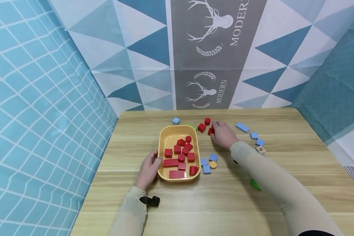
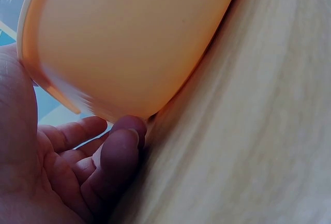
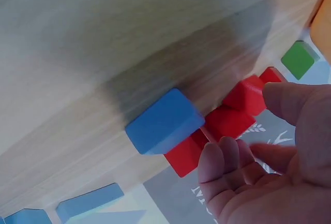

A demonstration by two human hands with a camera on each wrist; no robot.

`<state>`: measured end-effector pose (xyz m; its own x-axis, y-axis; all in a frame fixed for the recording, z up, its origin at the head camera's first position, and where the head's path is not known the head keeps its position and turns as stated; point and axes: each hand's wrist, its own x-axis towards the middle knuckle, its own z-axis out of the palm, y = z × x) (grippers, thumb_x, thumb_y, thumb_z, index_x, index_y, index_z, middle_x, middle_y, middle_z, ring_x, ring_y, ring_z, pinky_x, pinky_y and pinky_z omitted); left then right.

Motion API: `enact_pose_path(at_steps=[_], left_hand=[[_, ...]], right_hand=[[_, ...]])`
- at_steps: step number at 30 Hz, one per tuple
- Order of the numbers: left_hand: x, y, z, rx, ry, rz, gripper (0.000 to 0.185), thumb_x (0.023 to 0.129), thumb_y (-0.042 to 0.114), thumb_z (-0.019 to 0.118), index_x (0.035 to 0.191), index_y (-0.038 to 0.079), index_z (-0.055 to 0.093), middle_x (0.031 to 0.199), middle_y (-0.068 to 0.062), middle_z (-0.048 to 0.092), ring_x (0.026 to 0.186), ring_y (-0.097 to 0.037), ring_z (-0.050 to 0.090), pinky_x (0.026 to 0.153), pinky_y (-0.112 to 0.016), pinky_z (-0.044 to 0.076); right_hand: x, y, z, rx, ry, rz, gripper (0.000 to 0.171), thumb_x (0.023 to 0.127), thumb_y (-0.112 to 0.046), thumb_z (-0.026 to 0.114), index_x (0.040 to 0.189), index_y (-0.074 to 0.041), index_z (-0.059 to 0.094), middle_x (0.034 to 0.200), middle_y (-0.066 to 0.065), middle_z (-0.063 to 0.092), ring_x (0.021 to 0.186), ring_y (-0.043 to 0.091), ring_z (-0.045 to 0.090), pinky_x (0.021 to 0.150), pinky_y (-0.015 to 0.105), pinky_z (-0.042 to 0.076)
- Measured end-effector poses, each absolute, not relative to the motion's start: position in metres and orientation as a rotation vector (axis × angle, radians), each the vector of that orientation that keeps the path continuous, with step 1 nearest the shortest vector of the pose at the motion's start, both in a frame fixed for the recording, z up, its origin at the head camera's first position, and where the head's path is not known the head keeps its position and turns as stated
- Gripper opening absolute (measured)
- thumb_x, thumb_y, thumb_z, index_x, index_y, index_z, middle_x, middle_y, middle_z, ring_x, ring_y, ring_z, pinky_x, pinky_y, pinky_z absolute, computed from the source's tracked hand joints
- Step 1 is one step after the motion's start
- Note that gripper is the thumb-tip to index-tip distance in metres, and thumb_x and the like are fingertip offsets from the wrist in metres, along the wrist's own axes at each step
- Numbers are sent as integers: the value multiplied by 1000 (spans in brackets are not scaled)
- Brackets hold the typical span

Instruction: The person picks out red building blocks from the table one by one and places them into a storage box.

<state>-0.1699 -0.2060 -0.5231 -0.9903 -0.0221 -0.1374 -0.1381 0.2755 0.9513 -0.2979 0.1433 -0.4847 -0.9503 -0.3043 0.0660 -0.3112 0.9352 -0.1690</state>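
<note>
A yellow-orange plastic tray (image 1: 179, 130) stands on the table with several red blocks (image 1: 170, 163) inside, among them cubes, cylinders and long bars. My left hand (image 1: 148, 168) grips its left wall, the thumb at the rim; in the left wrist view its curled fingertips meet the tray's outside (image 2: 129, 43). My right hand (image 1: 223, 133) is over a small group of red blocks behind and right of the tray. Seen from the right wrist, thumb and fingers stand apart around a red block (image 3: 230, 122), with no firm pinch visible. A blue block (image 3: 165, 122) lies beside these.
Blue blocks and a yellow disc (image 1: 213, 165) lie right of the tray. More blue blocks (image 1: 242, 127) and a lettered block (image 1: 261, 149) are beyond my right arm. A green piece (image 1: 255, 184) sits partly under that arm. A patterned cloth (image 1: 153, 62) hangs behind the table.
</note>
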Motion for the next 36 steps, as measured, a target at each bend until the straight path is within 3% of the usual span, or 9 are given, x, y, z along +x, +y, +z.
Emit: enact_pose_path(at_steps=[6,11,18,24,29,32,36], left_hand=[[-170,-206,-522,-146,2435,1829,49,108,31,57,153,13,54,125,-20,73,56,-18,58,47,-30,51],[-169,-207,-523,-150,2424,1841,47,108,29,57,152,13,55,126,-21,72,56,-18,57,47,-30,50],[-168,-206,-521,-146,2413,1834,50,108,32,58,154,13,53,129,-21,71,57,-17,59,48,-30,51],[-169,-207,-519,-153,2421,1843,48,108,30,57,153,14,54,125,-21,72,57,-17,57,48,-29,50],[-169,-208,-520,-159,2427,1827,47,108,30,57,152,14,54,118,-20,73,56,-17,57,48,-28,50],[-170,-207,-521,-157,2433,1816,47,108,31,57,152,15,54,115,-20,74,55,-16,57,48,-28,50],[-170,-207,-521,-153,2439,1809,48,108,30,57,153,13,54,113,-21,73,55,-16,56,48,-28,49]], right_hand=[[-295,143,-482,496,-3028,330,32,99,-12,74,128,1,69,129,25,68,117,41,67,102,54,59],[-294,138,-478,538,-3023,395,14,96,-10,79,105,-5,69,102,15,72,91,30,69,86,48,63],[-290,131,-467,487,-3062,574,32,94,-16,78,122,-5,66,104,11,71,86,26,64,82,43,60],[-271,97,-428,447,-2914,879,43,95,-23,79,131,-7,63,111,9,70,88,26,64,77,40,61],[-239,66,-420,839,-2902,902,39,94,-29,82,125,-11,66,110,4,71,88,21,64,75,33,60],[-225,56,-430,1109,-2974,758,36,92,-32,85,119,-15,68,110,-1,71,93,15,62,81,29,59],[-217,49,-446,1244,-3089,478,35,88,-36,88,114,-21,71,110,-5,72,96,12,61,89,29,58]])
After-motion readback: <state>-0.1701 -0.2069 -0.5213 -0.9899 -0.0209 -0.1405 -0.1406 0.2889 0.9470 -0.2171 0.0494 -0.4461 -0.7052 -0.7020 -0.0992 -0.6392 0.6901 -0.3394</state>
